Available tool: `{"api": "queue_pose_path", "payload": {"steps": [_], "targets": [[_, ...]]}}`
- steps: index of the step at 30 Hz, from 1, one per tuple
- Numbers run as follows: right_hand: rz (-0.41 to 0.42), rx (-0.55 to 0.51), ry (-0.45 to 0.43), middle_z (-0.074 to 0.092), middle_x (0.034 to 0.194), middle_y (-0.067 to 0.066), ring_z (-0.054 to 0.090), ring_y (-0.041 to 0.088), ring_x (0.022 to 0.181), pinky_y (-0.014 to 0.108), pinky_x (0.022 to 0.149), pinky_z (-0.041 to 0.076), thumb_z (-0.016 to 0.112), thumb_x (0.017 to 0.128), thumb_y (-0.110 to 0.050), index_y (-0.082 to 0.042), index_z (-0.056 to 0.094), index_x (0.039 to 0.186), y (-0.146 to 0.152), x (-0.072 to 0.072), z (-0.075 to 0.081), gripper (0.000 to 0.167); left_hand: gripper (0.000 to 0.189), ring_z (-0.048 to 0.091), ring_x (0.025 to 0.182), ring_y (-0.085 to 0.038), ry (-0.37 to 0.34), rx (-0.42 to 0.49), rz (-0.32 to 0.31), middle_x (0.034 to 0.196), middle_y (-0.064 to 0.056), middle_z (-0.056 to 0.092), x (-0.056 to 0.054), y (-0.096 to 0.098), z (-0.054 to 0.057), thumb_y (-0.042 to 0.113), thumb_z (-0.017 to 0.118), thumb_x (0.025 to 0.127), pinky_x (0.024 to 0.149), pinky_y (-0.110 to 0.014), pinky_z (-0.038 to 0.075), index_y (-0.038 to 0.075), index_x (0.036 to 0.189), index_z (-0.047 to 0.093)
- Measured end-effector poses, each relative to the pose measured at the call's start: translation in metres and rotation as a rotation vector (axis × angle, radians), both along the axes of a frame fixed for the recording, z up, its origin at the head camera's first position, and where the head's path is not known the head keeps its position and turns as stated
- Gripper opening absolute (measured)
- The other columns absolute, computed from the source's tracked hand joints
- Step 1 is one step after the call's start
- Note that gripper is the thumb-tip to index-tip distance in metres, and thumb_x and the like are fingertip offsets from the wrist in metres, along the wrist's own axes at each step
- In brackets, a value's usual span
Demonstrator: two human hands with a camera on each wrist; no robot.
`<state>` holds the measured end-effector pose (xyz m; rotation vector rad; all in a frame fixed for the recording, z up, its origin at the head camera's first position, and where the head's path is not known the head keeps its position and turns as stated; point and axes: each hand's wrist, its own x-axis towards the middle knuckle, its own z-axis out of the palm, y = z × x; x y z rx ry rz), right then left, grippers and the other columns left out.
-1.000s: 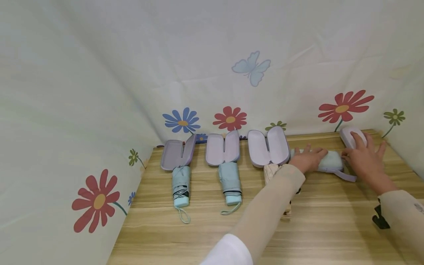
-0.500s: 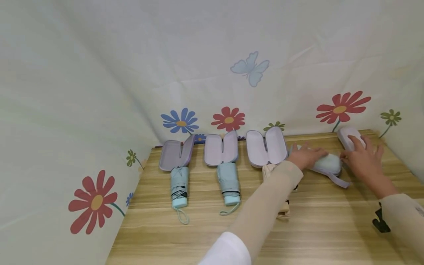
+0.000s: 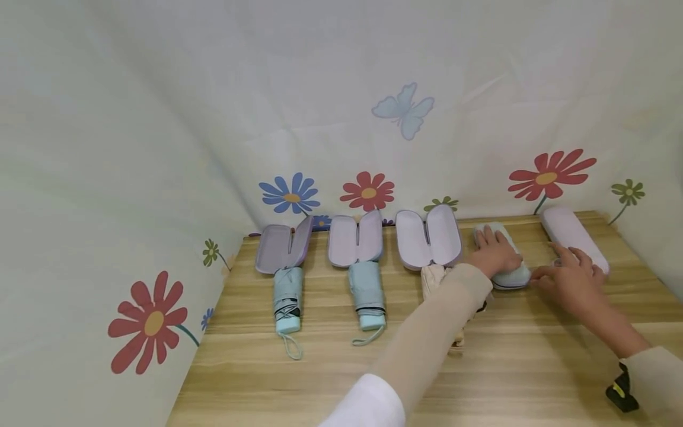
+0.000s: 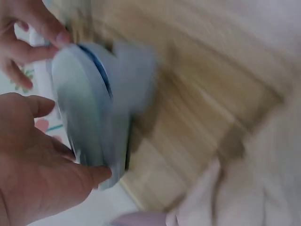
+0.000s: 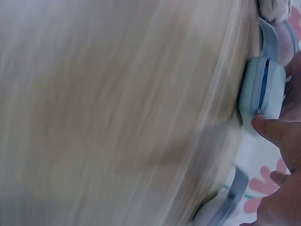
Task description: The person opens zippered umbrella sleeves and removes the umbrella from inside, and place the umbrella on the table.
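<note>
A pale green zip case (image 3: 516, 277) lies lengthwise on the wooden table, right of the open cases. My left hand (image 3: 496, 255) holds it from above, fingers spread over its top. In the left wrist view, the thumb presses one end of the case (image 4: 82, 108). At the near end, my right hand (image 3: 573, 281) pinches the zipper; its thumb (image 5: 270, 128) shows at the zip's end in the right wrist view. Dark blue shows through the partly parted zip. Beside my right hand lies a closed lilac case (image 3: 573, 234), partly hidden by the fingers.
Three opened cases, left (image 3: 274, 246), middle (image 3: 344, 240) and right (image 3: 413, 237), stand along the back edge. Before them lie two light blue folding umbrellas, left (image 3: 288, 296) and right (image 3: 368, 293), and a beige one (image 3: 433, 279) partly under my left arm. A floral cloth (image 3: 320, 118) rises behind.
The green case has turned from crosswise to lengthwise under my left hand. My right hand has moved nearer and left, from over the lilac case to the green case's near end.
</note>
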<state>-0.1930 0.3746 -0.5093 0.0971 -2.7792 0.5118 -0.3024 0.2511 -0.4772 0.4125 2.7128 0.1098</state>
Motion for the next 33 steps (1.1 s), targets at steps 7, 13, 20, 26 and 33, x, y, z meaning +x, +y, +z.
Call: {"api": "queue_pose_path", "payload": {"steps": [7, 13, 20, 26, 33], "targets": [[0.057, -0.034, 0.023, 0.033, 0.151, 0.032, 0.021, 0.068, 0.13, 0.082, 0.079, 0.021, 0.082, 0.083, -0.008, -0.013, 0.078, 0.082, -0.015, 0.002, -0.001, 0.007, 0.08, -0.007, 0.154, -0.011, 0.029, -0.069, 0.064, 0.168, 0.012, -0.008, -0.005, 0.023, -0.022, 0.065, 0.039, 0.101, 0.12, -0.025, 0.017, 0.035, 0.163, 0.0], [0.039, -0.023, 0.082, 0.033, 0.15, 0.032, 0.024, 0.066, 0.129, 0.083, 0.083, 0.02, 0.082, 0.083, -0.006, -0.01, 0.077, 0.08, -0.015, 0.001, -0.001, 0.007, 0.079, -0.016, 0.152, -0.01, -0.037, -0.118, 0.029, 0.166, 0.014, -0.019, -0.014, 0.025, -0.026, 0.065, 0.033, 0.101, 0.121, -0.025, 0.011, 0.038, 0.161, -0.011], [-0.003, -0.002, 0.082, 0.033, 0.151, 0.03, 0.023, 0.063, 0.133, 0.084, 0.089, 0.016, 0.082, 0.084, -0.008, -0.009, 0.077, 0.081, -0.012, -0.008, -0.001, 0.006, 0.077, -0.016, 0.152, -0.011, -0.03, -0.12, -0.033, 0.167, 0.013, -0.019, -0.017, 0.021, -0.03, 0.063, 0.032, 0.102, 0.121, -0.025, 0.012, 0.036, 0.162, -0.008], [-0.044, 0.01, 0.04, 0.031, 0.154, 0.03, 0.018, 0.062, 0.138, 0.088, 0.094, 0.007, 0.077, 0.09, -0.011, -0.007, 0.077, 0.084, -0.009, -0.022, -0.001, 0.006, 0.077, -0.016, 0.152, -0.01, -0.022, -0.13, -0.06, 0.166, 0.014, -0.019, -0.021, 0.023, -0.036, 0.066, 0.029, 0.101, 0.121, -0.025, 0.011, 0.036, 0.162, -0.009], [-0.08, 0.014, 0.01, 0.027, 0.155, 0.031, 0.013, 0.063, 0.14, 0.088, 0.096, 0.001, 0.074, 0.091, -0.01, -0.006, 0.077, 0.088, -0.005, -0.038, 0.001, 0.006, 0.075, -0.018, 0.152, -0.01, -0.03, -0.127, -0.086, 0.166, 0.014, -0.022, -0.02, 0.019, -0.035, 0.066, 0.024, 0.101, 0.121, -0.024, 0.01, 0.037, 0.161, -0.011]]}}
